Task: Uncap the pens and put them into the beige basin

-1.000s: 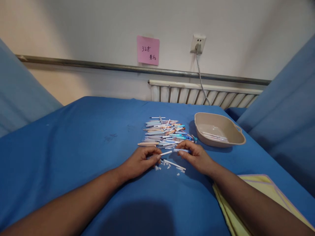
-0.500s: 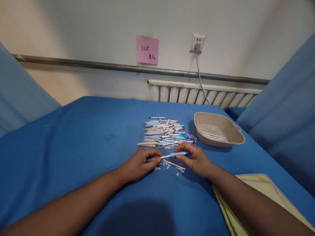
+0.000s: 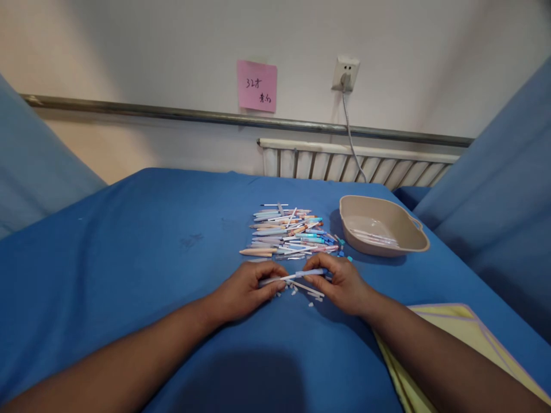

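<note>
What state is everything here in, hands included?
Left hand: fingers closed on slim white rod.
Right hand: fingers closed on light-blue plastic barrel.
Multicoloured plastic pen pile: loose, spread out.
Tan plastic basin: open, upright, partly filled.
Yellow cloth: folded.
White plug: in wall socket.
Pink paper note: stuck up, handwritten.

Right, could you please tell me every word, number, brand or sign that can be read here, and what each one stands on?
"32才", handwritten on the pink note; the last character is my best reading.
The note's second line is too blurred to read for certain.
Any print on the pens, heaped or in the basin, is too small to read.
</note>
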`<state>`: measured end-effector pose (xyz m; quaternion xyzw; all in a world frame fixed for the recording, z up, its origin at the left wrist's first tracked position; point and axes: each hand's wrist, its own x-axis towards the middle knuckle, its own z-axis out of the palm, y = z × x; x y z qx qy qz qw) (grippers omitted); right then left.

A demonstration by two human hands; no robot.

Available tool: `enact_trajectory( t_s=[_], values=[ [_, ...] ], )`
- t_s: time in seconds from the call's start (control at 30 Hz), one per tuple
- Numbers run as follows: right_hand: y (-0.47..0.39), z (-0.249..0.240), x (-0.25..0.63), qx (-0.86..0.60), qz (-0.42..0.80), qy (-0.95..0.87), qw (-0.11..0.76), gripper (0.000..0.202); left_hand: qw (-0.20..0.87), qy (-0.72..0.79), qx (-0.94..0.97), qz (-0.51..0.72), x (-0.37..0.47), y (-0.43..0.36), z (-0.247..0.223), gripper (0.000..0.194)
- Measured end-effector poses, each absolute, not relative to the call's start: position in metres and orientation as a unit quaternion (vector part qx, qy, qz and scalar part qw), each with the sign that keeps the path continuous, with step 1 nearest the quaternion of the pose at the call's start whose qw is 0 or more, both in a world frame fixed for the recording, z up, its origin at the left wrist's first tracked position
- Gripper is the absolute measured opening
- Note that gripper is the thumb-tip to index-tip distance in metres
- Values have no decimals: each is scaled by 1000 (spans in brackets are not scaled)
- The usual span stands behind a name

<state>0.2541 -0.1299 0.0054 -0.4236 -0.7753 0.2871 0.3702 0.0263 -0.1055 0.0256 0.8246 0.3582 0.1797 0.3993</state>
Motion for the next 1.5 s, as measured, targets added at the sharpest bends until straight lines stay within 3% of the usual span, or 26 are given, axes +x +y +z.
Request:
enact_trajectory(
  t_s=[0.6,0.77,1.0,1.27,1.5],
  values=[
    [-146,8,244,-389,272,-799,369,9,441,365,798,187,32,-120,24,18],
    [-145,8,244,-395,279,-793,370,8,408,356,820,185,31,-118,27,21],
    [-141,9,246,-424,368,-720,407,7,432,361,800,209,31,-116,29,21],
    [-125,4,260,-442,518,-537,498,24,478,397,745,243,28,-105,23,23],
    [-118,0,265,-464,525,-473,535,30,457,401,752,256,28,-103,22,22]
  ],
)
